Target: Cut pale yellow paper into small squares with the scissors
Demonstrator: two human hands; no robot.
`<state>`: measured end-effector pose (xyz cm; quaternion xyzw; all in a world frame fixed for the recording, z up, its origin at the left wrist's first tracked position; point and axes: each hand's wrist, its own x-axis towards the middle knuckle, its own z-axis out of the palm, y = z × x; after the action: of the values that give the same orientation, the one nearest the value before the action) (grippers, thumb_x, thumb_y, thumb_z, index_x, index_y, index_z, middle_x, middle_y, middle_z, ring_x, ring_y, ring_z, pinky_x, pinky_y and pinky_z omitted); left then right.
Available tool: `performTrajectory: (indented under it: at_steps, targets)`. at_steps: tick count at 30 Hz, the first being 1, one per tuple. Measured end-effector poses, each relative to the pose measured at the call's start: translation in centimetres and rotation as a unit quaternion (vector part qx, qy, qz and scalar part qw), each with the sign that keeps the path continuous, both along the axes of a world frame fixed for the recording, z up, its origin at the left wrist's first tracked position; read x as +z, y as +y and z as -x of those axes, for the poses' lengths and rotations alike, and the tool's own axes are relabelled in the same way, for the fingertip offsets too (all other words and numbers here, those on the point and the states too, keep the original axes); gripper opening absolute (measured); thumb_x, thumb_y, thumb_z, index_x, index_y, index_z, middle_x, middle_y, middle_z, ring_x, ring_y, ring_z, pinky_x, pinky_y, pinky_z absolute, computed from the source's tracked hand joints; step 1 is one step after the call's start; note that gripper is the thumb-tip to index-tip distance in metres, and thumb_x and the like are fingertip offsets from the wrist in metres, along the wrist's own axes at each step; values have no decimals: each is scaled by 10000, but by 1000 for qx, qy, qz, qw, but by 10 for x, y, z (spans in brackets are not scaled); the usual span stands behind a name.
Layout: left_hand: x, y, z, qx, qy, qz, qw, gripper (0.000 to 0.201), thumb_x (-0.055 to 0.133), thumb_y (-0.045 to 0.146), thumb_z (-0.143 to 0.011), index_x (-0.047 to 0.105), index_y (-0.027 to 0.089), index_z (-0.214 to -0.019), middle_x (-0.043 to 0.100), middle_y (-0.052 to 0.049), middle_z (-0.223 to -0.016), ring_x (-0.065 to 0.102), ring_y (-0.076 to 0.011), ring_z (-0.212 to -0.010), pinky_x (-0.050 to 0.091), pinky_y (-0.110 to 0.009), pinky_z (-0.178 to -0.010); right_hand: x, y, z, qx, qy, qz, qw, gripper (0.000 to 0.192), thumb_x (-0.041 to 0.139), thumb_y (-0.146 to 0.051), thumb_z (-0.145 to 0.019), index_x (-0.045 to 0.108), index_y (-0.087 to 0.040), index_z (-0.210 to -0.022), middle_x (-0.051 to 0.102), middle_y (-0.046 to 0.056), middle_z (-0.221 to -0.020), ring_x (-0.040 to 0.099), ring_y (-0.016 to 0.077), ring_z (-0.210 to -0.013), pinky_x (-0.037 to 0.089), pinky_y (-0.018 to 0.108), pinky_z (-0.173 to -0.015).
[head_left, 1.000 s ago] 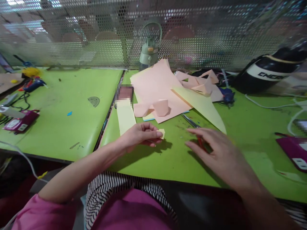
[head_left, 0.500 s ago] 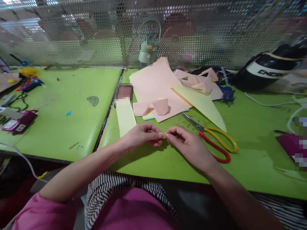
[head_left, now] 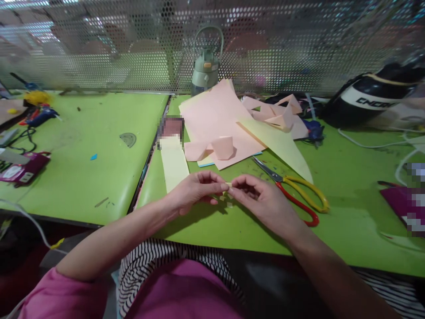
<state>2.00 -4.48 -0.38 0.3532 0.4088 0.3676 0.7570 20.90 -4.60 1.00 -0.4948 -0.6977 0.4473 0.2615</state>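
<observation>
My left hand (head_left: 202,188) and my right hand (head_left: 254,192) meet above the green table, thumbs and fingertips pinched together. Between them shows a small piece of pale yellow paper (head_left: 228,184), mostly covered by the fingers. Just beneath the fingertips are little yellow paper bits (head_left: 229,205); whether they lie on the table or are falling, I cannot tell. To the right of my right hand lie scissors (head_left: 282,178) with one yellow and one red handle, blades pointing up and left. A pale yellow paper strip (head_left: 174,161) runs partly behind my left hand.
Large pink paper sheets (head_left: 212,110) and a curved yellow sheet (head_left: 279,144) lie behind the hands. A green bottle (head_left: 206,71) stands at the perforated screen; a black bottle (head_left: 372,95) leans right. On the left are a protractor (head_left: 128,139) and a glue gun (head_left: 41,116).
Small yellow paper bits now show below my fingertips, where none were visible before. Both hands keep their pinch, with only a slight shift of the fingers.
</observation>
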Motion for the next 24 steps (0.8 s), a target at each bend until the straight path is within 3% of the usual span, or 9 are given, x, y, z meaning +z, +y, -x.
performTrajectory:
  at_steps: [4, 8, 11, 14, 17, 24]
  targets:
    - [1, -3, 3, -32, 62, -102, 992, 223, 762, 217, -752, 657, 156, -940, 655, -10, -844, 599, -96, -717, 477, -245, -660, 7, 1, -2, 35, -34, 9, 999, 195, 589, -412, -861, 608, -219, -843, 611, -1, -741, 567, 153, -668, 445, 261, -590]
    - [2, -7, 3, -56, 194, -206, 957, 197, 697, 328, -816, 656, 138, -842, 651, -20, -753, 571, -108, -665, 441, -259, -634, 15, 1, -4, 49, -149, -9, 988, 137, 578, -342, -825, 627, -215, -809, 564, -18, -638, 495, 141, -571, 351, 257, -509]
    - [3, -10, 2, -69, 167, -225, 957, 164, 688, 250, -808, 650, 138, -921, 651, -14, -776, 589, -109, -684, 463, -261, -663, 17, 1, -4, 59, -135, 16, 989, 169, 555, -366, -829, 616, -210, -807, 547, -18, -644, 488, 142, -586, 344, 260, -522]
    - [4, -12, 3, -79, 114, -243, 960, 331, 691, 162, -782, 621, 154, -1106, 653, -7, -829, 613, -112, -743, 491, -273, -737, 20, 1, -7, 84, -81, 80, 990, 230, 550, -424, -837, 604, -201, -825, 564, -2, -712, 506, 148, -643, 376, 268, -573]
    - [4, -12, 5, -95, 97, -245, 960, 255, 692, 193, -798, 657, 157, -1048, 666, -23, -871, 618, -124, -792, 495, -287, -776, 24, 0, -8, 97, -51, 130, 985, 283, 574, -470, -827, 618, -192, -856, 578, 10, -765, 510, 151, -675, 386, 272, -601]
    - [5, -14, 3, -78, 100, -256, 958, 166, 706, 223, -806, 680, 160, -957, 667, -17, -832, 624, -121, -773, 492, -258, -734, 28, -3, -7, 79, 3, 194, 978, 287, 614, -468, -810, 633, -186, -858, 500, -42, -665, 400, 98, -540, 299, 254, -508]
